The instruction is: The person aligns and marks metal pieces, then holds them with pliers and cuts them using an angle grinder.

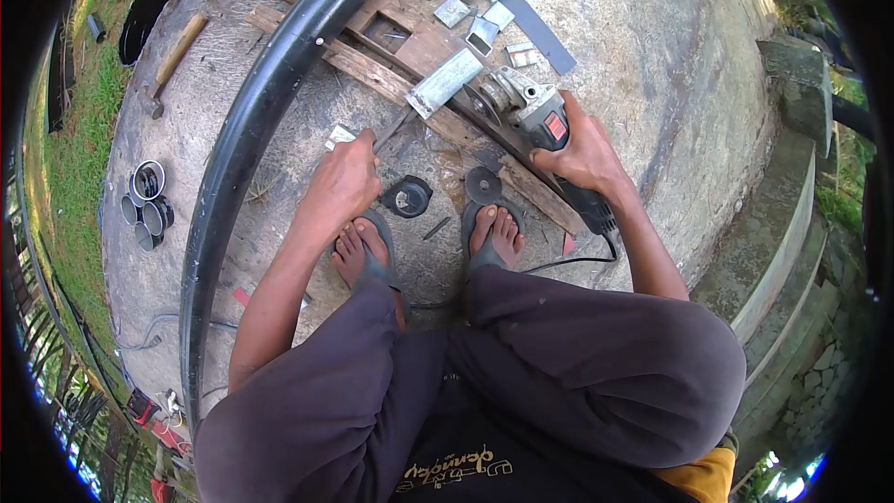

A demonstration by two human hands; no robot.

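My left hand (345, 177) is closed around a slim dark metal tool (395, 129), whose far end meets the near end of a short rectangular metal tube (444, 84). I cannot make out the tool's exact kind. The tube lies on a wooden board (372, 72). My right hand (589, 156) grips an angle grinder (545, 121) by its body, its disc (481, 104) close to the tube's right side. Between and in front of my feet lie a loose cutting disc (482, 185) and a round black part (407, 197).
Several cut metal tube pieces (453, 11) lie beyond the board. A large black curved pipe (244, 130) arcs along my left. Farther left are a hammer (177, 65) and several short black pipe pieces (149, 182). The grinder's cord (568, 264) runs near my right foot; concrete steps (778, 233) rise at right.
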